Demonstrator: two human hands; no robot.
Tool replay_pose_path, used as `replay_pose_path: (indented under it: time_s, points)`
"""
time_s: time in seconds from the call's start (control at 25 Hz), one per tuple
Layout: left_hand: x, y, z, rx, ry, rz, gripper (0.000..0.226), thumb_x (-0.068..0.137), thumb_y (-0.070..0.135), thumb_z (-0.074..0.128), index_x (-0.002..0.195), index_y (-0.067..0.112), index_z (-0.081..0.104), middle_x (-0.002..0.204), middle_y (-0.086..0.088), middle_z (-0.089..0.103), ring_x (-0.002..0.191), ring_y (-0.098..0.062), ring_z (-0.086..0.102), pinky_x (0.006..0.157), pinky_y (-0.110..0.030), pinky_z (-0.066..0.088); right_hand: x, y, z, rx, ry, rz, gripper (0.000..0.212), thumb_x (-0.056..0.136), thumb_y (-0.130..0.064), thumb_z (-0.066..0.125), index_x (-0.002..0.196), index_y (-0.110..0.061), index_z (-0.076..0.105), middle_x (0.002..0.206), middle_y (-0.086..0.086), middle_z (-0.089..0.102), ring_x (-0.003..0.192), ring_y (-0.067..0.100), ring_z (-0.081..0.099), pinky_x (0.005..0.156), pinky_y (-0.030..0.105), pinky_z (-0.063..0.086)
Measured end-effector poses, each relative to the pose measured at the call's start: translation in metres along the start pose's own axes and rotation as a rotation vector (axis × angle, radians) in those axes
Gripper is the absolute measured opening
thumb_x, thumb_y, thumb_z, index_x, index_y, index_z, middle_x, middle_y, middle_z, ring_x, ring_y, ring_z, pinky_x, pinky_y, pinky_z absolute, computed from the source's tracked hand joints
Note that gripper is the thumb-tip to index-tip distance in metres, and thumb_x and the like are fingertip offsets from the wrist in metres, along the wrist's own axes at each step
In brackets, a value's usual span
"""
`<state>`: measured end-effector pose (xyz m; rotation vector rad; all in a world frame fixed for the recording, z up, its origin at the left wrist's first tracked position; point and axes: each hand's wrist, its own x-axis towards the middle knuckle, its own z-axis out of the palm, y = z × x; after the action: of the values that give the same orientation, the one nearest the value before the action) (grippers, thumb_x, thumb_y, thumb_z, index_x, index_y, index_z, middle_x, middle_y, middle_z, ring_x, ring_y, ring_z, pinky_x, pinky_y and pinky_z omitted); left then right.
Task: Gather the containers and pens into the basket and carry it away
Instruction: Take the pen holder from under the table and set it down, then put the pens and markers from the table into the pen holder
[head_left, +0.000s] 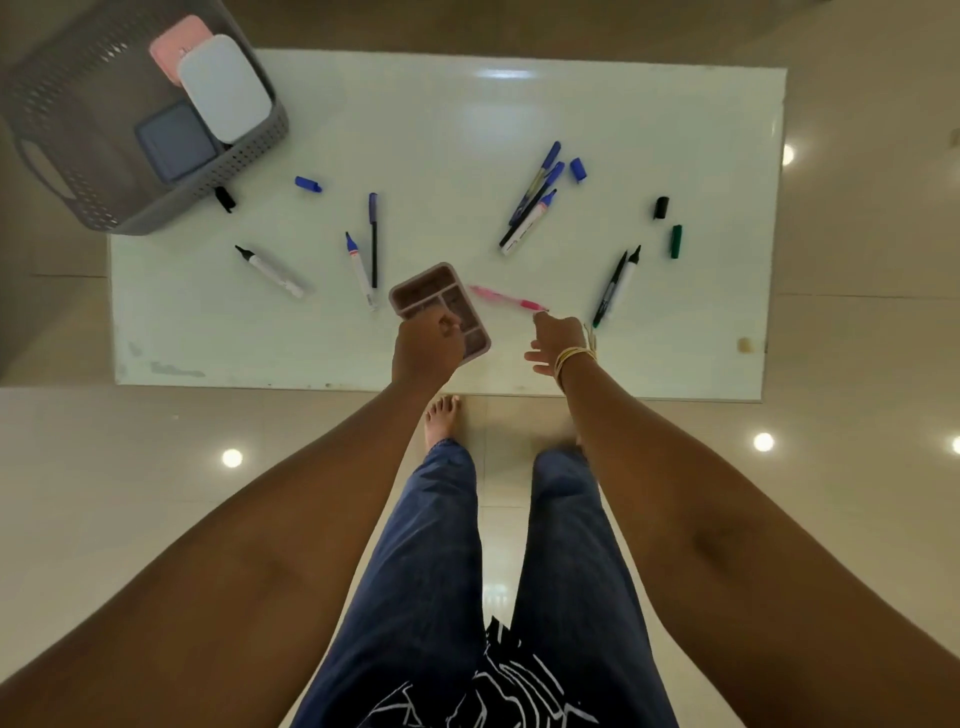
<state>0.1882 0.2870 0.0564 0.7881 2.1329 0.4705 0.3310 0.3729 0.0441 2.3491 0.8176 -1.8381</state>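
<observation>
Nearest the table's front edge, the left hand (427, 344) is closing over the near corner of the divided pink tray (439, 307), fingers curled on its rim, so it is grasping that container. Just to its right, the right hand (558, 340) is pinching the near end of the pink pen (506, 299), which is blurred and lying across the gap toward the tray. The step in hand appears to be loading that pen into the tray or lifting both; it is best done by steadying the tray flat while the pen is guided lengthwise into the long compartment, not across a divider. The tray's compartments are looking empty, though the hand is covering part of them. Farther out, markers and pens are lying scattered on the white table (675, 364): a black-tipped marker (270, 272) to the left, a cluster of blue pens (535, 200) to the right, with loose caps apart from them. At the far left corner, the grey basket (156, 208) is overhanging the table's edge and already holding three lidded boxes: a white box (224, 88) leaning over a pink box (174, 44), and a grey-blue box (176, 140) beside them.
</observation>
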Motion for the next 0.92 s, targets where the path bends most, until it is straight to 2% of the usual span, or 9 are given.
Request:
replay_pose_path:
  time_s: [0.12, 0.2, 0.28, 0.36, 0.48, 0.64, 0.72, 0.8, 0.92]
  points:
    - [0.010, 0.043, 0.042, -0.034, -0.046, 0.014, 0.021, 0.087, 0.013, 0.050, 0.095, 0.009, 0.069, 0.089, -0.006, 0.070, 0.083, -0.019, 0.062, 0.071, -0.024, 0.047, 0.026, -0.009, -0.046, -0.151, 0.135, -0.079, 0.048, 0.094, -0.030, 0.043, 0.130, 0.001, 0.047, 0.126, 0.021, 0.061, 0.114, 0.035, 0.063, 0.094, 0.045, 0.051]
    - [0.018, 0.067, 0.075, -0.066, -0.030, -0.012, 0.021, 0.086, 0.012, 0.052, 0.094, 0.008, 0.070, 0.090, -0.009, 0.072, 0.083, -0.023, 0.065, 0.073, -0.025, 0.049, 0.046, -0.015, -0.073, -0.201, 0.183, -0.124, 0.046, 0.096, -0.030, 0.043, 0.131, 0.000, 0.043, 0.129, 0.022, 0.059, 0.117, 0.036, 0.060, 0.096, 0.044, 0.049]
    - [0.022, 0.083, 0.107, -0.153, -0.016, -0.069, 0.020, 0.087, 0.011, 0.052, 0.094, 0.006, 0.070, 0.093, -0.012, 0.073, 0.088, -0.027, 0.068, 0.081, -0.033, 0.056, 0.064, -0.022, -0.095, -0.277, 0.208, -0.152, 0.046, 0.099, -0.032, 0.043, 0.132, 0.000, 0.040, 0.134, 0.020, 0.053, 0.122, 0.034, 0.054, 0.098, 0.039, 0.045]
    - [0.026, 0.094, 0.141, -0.216, -0.024, -0.110, 0.021, 0.089, 0.010, 0.051, 0.095, 0.003, 0.070, 0.095, -0.015, 0.073, 0.092, -0.029, 0.069, 0.087, -0.042, 0.056, 0.090, -0.027, -0.113, -0.343, 0.194, -0.177, 0.049, 0.100, -0.034, 0.044, 0.135, 0.000, 0.038, 0.139, 0.019, 0.049, 0.128, 0.033, 0.049, 0.101, 0.038, 0.042]
    - [0.034, 0.093, 0.176, -0.253, 0.024, -0.157, 0.020, 0.089, 0.010, 0.052, 0.095, 0.002, 0.070, 0.095, -0.015, 0.073, 0.092, -0.028, 0.070, 0.088, -0.043, 0.056, 0.122, -0.033, -0.120, -0.449, 0.125, -0.251, 0.051, 0.100, -0.036, 0.045, 0.136, -0.001, 0.037, 0.142, 0.019, 0.047, 0.130, 0.034, 0.047, 0.105, 0.039, 0.041]
    - [0.037, 0.083, 0.204, -0.262, 0.055, -0.204, 0.021, 0.089, 0.011, 0.052, 0.096, 0.006, 0.070, 0.095, -0.013, 0.073, 0.091, -0.027, 0.070, 0.087, -0.043, 0.056, 0.148, -0.029, -0.123, -0.468, 0.124, -0.328, 0.043, 0.098, -0.033, 0.047, 0.128, -0.004, 0.044, 0.134, 0.016, 0.054, 0.122, 0.033, 0.055, 0.098, 0.038, 0.046]
    - [0.038, 0.080, 0.213, -0.255, 0.059, -0.215, 0.022, 0.090, 0.011, 0.051, 0.097, 0.006, 0.071, 0.097, -0.013, 0.073, 0.094, -0.028, 0.069, 0.088, -0.043, 0.056, 0.159, -0.025, -0.126, -0.446, 0.123, -0.329, 0.038, 0.095, -0.030, 0.050, 0.121, -0.003, 0.053, 0.123, 0.015, 0.061, 0.113, 0.032, 0.061, 0.088, 0.035, 0.049]
    - [0.037, 0.082, 0.219, -0.265, 0.058, -0.233, 0.023, 0.089, 0.010, 0.050, 0.097, 0.006, 0.071, 0.096, -0.014, 0.073, 0.093, -0.028, 0.069, 0.089, -0.044, 0.056, 0.168, -0.024, -0.131, -0.381, 0.082, -0.319, 0.027, 0.090, -0.026, 0.054, 0.102, -0.003, 0.062, 0.102, 0.014, 0.068, 0.097, 0.031, 0.065, 0.075, 0.031, 0.049]
    - [0.040, 0.090, 0.223, -0.289, 0.072, -0.266, 0.022, 0.089, 0.011, 0.049, 0.095, 0.009, 0.070, 0.090, -0.012, 0.074, 0.085, -0.029, 0.071, 0.083, -0.042, 0.058, 0.175, -0.025, -0.147, -0.119, -0.041, -0.220, 0.017, 0.084, -0.021, 0.061, 0.078, -0.005, 0.065, 0.080, 0.011, 0.070, 0.081, 0.027, 0.069, 0.079, 0.038, 0.060]
